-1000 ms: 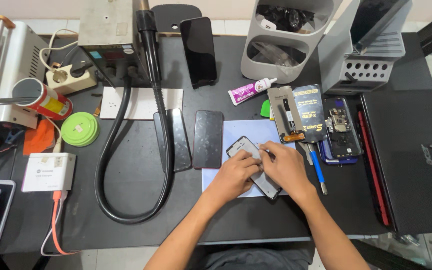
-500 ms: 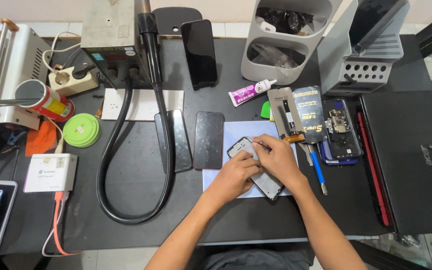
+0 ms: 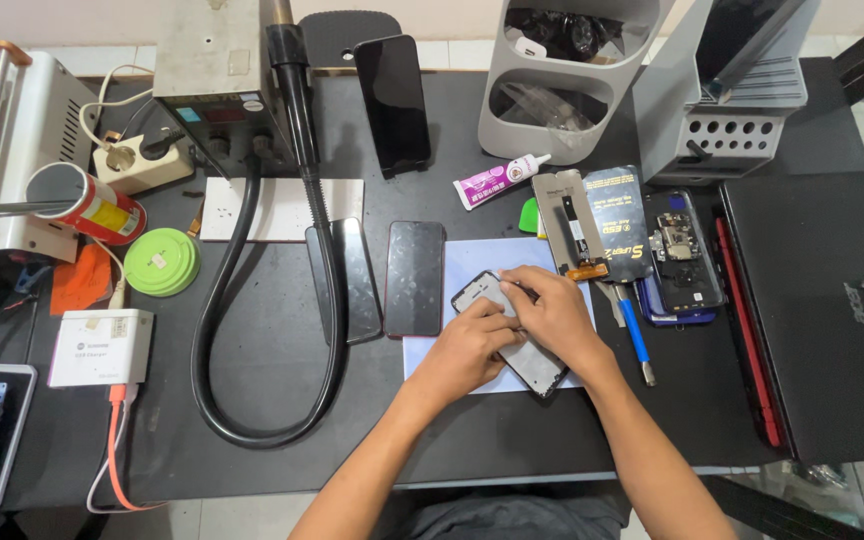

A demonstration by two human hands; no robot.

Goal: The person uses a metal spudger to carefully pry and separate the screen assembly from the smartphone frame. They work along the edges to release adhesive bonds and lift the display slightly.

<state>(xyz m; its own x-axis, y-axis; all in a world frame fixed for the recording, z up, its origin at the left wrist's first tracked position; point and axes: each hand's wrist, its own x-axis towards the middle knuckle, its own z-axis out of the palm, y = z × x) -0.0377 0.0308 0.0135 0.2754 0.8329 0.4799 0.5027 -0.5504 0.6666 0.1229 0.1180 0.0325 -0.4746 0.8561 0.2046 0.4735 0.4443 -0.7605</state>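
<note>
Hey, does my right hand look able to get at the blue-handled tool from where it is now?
Probably yes. The right hand rests on the phone frame, and the blue-handled tool lies just to its right on the table, uncovered, with nothing between them.

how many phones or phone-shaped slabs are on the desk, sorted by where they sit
Under the hands: 1, the phone frame held by left hand and right hand on the pale blue mat
Flat left of the mat: 2, dark phone, dark slab
Propped upright at the back: 1, black phone
Total: 4

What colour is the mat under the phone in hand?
Pale blue mat, seen in the head view.
</note>
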